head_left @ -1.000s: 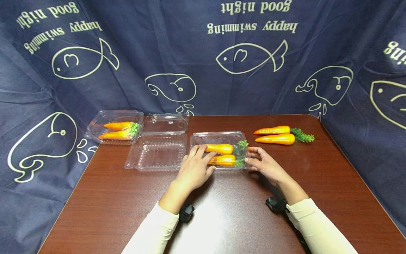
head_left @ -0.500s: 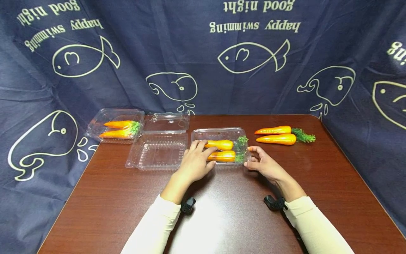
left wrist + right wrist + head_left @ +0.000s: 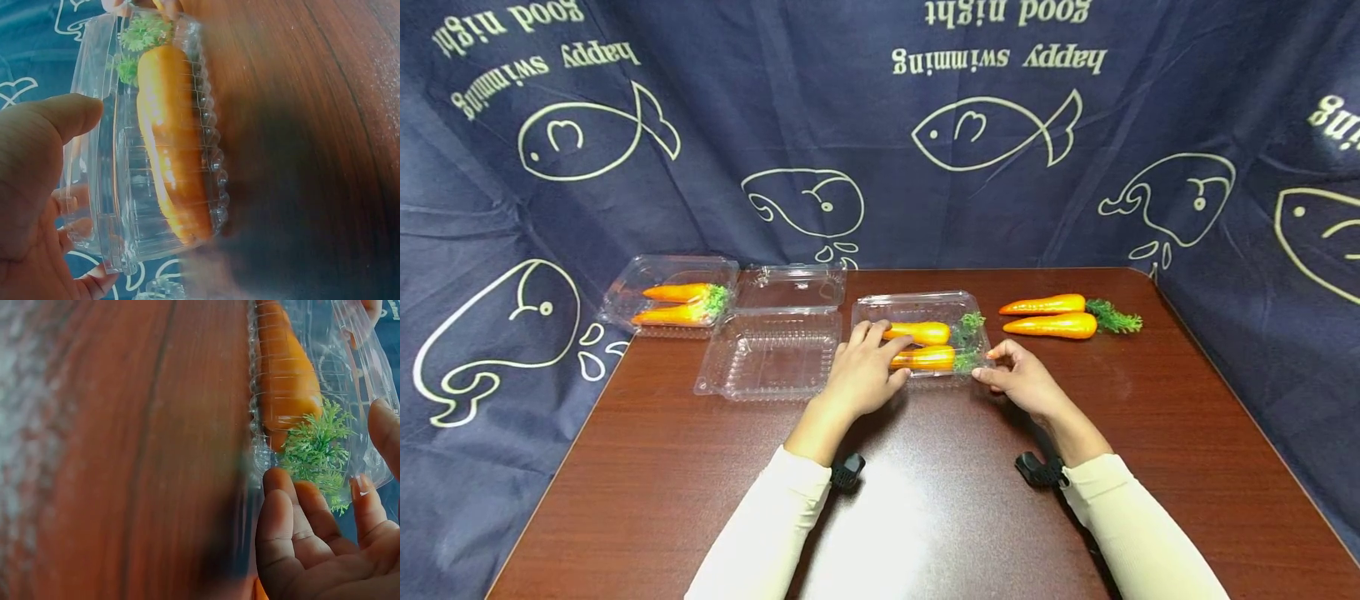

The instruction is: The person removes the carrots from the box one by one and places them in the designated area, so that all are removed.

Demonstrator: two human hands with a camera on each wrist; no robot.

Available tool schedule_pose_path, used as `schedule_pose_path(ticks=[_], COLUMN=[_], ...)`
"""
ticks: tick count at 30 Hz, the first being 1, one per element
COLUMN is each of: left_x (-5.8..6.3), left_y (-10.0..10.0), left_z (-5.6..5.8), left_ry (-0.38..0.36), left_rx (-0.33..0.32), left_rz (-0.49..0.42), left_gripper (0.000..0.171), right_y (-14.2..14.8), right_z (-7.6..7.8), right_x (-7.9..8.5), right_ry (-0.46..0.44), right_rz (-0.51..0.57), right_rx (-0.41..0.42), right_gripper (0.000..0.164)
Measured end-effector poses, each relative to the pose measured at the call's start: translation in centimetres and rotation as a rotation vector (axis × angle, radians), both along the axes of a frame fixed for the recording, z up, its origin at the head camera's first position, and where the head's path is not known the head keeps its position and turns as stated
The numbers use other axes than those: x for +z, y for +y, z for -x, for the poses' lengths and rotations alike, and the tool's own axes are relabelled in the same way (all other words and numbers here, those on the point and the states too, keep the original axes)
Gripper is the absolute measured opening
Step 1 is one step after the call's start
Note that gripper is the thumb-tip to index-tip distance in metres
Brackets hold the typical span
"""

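Note:
A clear plastic clamshell container (image 3: 917,303) stands mid-table with its lid over two orange carrots, the rear one (image 3: 928,333) and the front one (image 3: 931,358). Their green tops point right. My left hand (image 3: 865,371) rests on the lid's left part with spread fingers; in the left wrist view its thumb (image 3: 84,115) lies over the clear plastic. At the right end, my right hand (image 3: 1026,379) holds the container between thumb and fingers. The right wrist view shows fingertips (image 3: 278,515) beside the green carrot top (image 3: 319,447).
An open clamshell container (image 3: 767,354) lies left of the hands. Farther left is another container (image 3: 651,271) with two carrots (image 3: 677,314) inside. Two loose carrots (image 3: 1048,326) lie at the back right. A dark blue printed curtain (image 3: 820,83) hangs behind the table (image 3: 917,500).
The container with its two carrots has slid a little toward the back of the table, and both hands have moved with it. The other containers and loose carrots stay in place.

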State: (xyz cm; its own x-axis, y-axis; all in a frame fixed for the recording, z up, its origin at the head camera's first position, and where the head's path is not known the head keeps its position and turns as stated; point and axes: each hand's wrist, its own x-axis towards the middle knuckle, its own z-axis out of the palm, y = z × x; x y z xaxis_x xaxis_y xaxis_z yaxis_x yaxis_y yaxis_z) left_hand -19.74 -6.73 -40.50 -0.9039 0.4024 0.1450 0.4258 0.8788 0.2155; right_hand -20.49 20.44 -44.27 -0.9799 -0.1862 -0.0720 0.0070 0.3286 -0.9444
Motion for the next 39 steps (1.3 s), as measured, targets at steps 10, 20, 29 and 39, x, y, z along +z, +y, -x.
schedule_pose_path(ticks=[10,20,29,39], left_x=[-0.04,-0.01,-0.20,-0.61], left_y=[-0.08,-0.32,-0.05,-0.05], left_z=[0.21,0.26,0.14,0.15], left_ry=[-0.011,0.006,0.053,0.105], left_rx=[0.012,-0.002,-0.013,-0.015], left_rz=[0.002,0.020,0.039,0.009], left_gripper=[0.049,0.059,0.058,0.056], right_y=[-0.26,-0.01,0.15,-0.03], right_z=[0.35,0.18,-0.03,0.37], right_x=[-0.01,-0.10,0.44,0.76], right_ry=[0.023,0.011,0.141,0.527], right_rz=[-0.023,0.049,-0.227,-0.391], right_rx=[-0.060,0.024,-0.036,-0.025], right_gripper=[0.023,0.023,0.036,0.057])
